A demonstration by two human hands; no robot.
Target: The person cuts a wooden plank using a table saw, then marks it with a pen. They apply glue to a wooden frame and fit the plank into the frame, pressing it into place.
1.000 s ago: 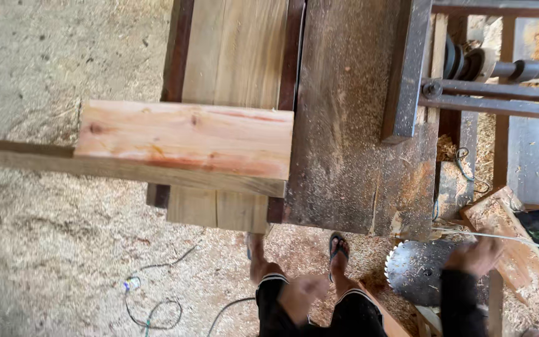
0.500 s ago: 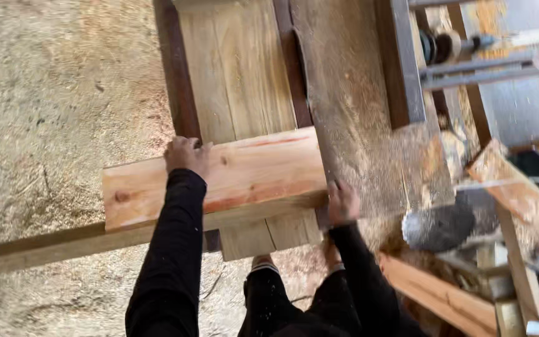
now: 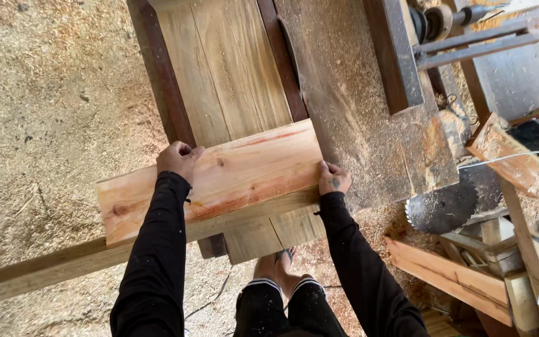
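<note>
A short, wide reddish wooden board (image 3: 232, 178) lies crosswise over the near end of a wooden saw table (image 3: 232, 75). My left hand (image 3: 178, 160) grips the board's far edge near its middle. My right hand (image 3: 332, 178) clasps the board's right end. Both arms wear black sleeves. Under the board a long narrow beam (image 3: 38, 271) runs off to the lower left. A saw blade slot (image 3: 288, 43) runs along the table beyond the board.
Sawdust covers the floor at the left. A loose circular saw blade (image 3: 444, 206) lies on the ground at the right, beside stacked planks (image 3: 450, 274) and wood offcuts (image 3: 506, 150). A dark metal frame with shafts (image 3: 444, 37) stands at the upper right. My feet (image 3: 279, 262) are below the table.
A second ago both hands were low and off the board. They came up and took hold of it, and the board now sits slightly nearer and more tilted on the table.
</note>
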